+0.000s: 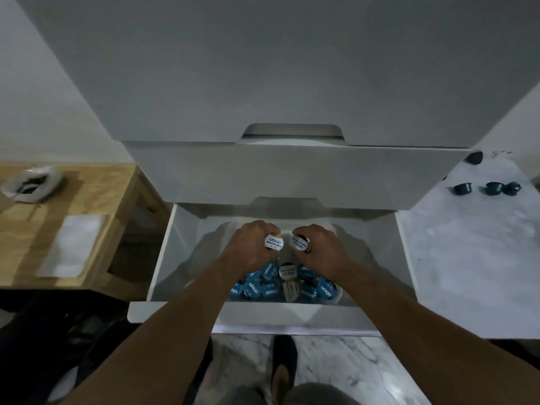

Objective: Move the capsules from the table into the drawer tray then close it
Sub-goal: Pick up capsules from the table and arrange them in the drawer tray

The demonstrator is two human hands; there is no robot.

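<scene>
The white drawer [163, 258] stands pulled out below me. Inside it a round white tray [339, 296] holds several blue-lidded and a few white-lidded capsules [254, 287]. Both hands hover over the tray's far side. My left hand [248, 247] grips a white-lidded capsule [274, 242]. My right hand [321, 247] grips another white-lidded capsule [299, 244]. Several dark capsules [463, 188] lie on the marble table [467, 258] at the right, and one more dark capsule [474, 157] lies farther back.
Closed white drawer fronts [292, 176] rise above the open drawer. A wooden side table [73, 200] at the left carries a white dish [32, 182] and a white cloth [73, 249]. My foot in a dark shoe [283, 363] stands on the marble floor below.
</scene>
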